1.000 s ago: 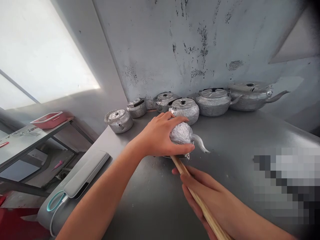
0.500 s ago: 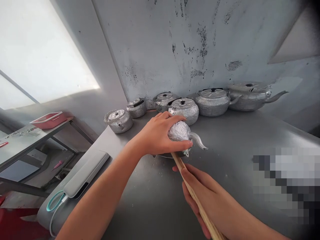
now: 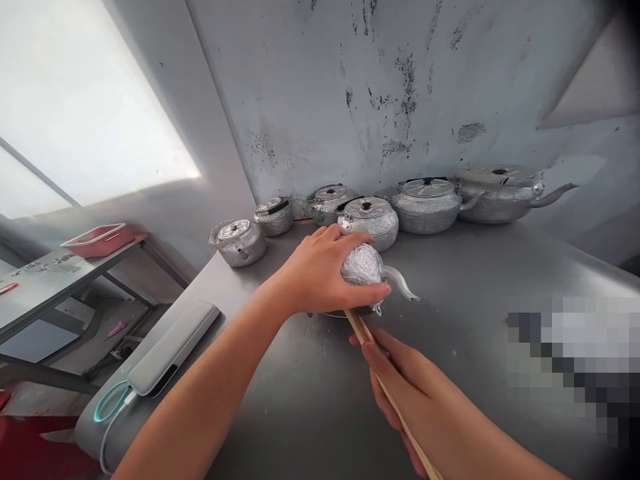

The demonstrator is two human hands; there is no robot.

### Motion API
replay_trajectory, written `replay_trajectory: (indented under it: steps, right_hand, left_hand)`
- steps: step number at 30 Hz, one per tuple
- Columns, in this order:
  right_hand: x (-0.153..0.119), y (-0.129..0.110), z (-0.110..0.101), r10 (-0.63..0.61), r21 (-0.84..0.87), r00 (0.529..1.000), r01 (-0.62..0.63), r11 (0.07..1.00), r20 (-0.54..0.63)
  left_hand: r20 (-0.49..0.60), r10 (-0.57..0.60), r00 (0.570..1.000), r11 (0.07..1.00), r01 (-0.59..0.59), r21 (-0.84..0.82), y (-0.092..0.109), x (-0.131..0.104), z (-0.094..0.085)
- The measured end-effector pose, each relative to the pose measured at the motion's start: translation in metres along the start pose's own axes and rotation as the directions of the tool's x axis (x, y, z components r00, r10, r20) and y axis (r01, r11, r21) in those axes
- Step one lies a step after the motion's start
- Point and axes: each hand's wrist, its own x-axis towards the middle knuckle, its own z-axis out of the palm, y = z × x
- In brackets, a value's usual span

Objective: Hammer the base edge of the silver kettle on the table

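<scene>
My left hand (image 3: 323, 270) is wrapped over a small hammered silver kettle (image 3: 363, 265), tipped with its rounded base up and its spout (image 3: 401, 283) pointing right. My thumb lies along its near side. My right hand (image 3: 400, 380) grips a pale wooden stick (image 3: 360, 328) from the near right. The stick's far end meets the kettle's underside opening, below my left palm; its tip is hidden there. A dark rim shows under the kettle, close to the tabletop.
Several silver kettles stand along the wall, among them a lidded one (image 3: 370, 221) just behind my left hand and a large one (image 3: 500, 193) at right. A power bank (image 3: 173, 350) with a cable lies on the grey table (image 3: 300, 413). A pink basket (image 3: 100, 241) sits on a side table.
The kettle has shifted very slightly to the right in my left hand. My right hand and the stick have moved a little, with the stick's angle slightly changed.
</scene>
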Motion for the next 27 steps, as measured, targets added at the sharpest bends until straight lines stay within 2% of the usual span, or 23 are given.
replay_trajectory:
  steps: [3, 7, 10, 14, 17, 27]
  right_hand:
    - [-0.0031, -0.0044, -0.0008, 0.011, -0.092, 1.000, -0.011, 0.996, -0.006]
    - [-0.0027, -0.0042, 0.0003, -0.009, -0.045, 1.000, 0.008, 0.999, -0.016]
    - [-0.0019, -0.0037, 0.0007, 0.003, -0.075, 1.000, -0.003, 0.997, 0.009]
    - [-0.0027, -0.0049, -0.0006, -0.009, -0.090, 1.000, 0.006, 0.996, -0.030]
    - [-0.0036, -0.0047, -0.0020, 0.035, -0.130, 0.999, -0.037, 0.991, -0.012]
    - [-0.0046, -0.0087, -0.0042, -0.004, -0.109, 0.999, 0.000, 0.994, -0.034]
  left_hand:
    - [0.002, 0.003, 1.000, 1.000, -0.003, 0.012, 0.0019, -0.0006, 0.0003]
    - [0.010, 0.011, 1.000, 1.000, -0.011, 0.019, 0.0029, -0.0014, -0.0004]
    - [0.021, 0.016, 1.000, 1.000, -0.016, 0.016, 0.0031, -0.0019, -0.0012]
    - [0.024, 0.024, 0.999, 1.000, -0.025, 0.017, 0.0036, -0.0018, -0.0013]
    - [0.019, 0.030, 0.999, 0.999, -0.030, 0.023, 0.0039, -0.0016, -0.0009]
    - [0.021, 0.038, 0.999, 0.999, -0.039, 0.023, 0.0041, -0.0021, -0.0011]
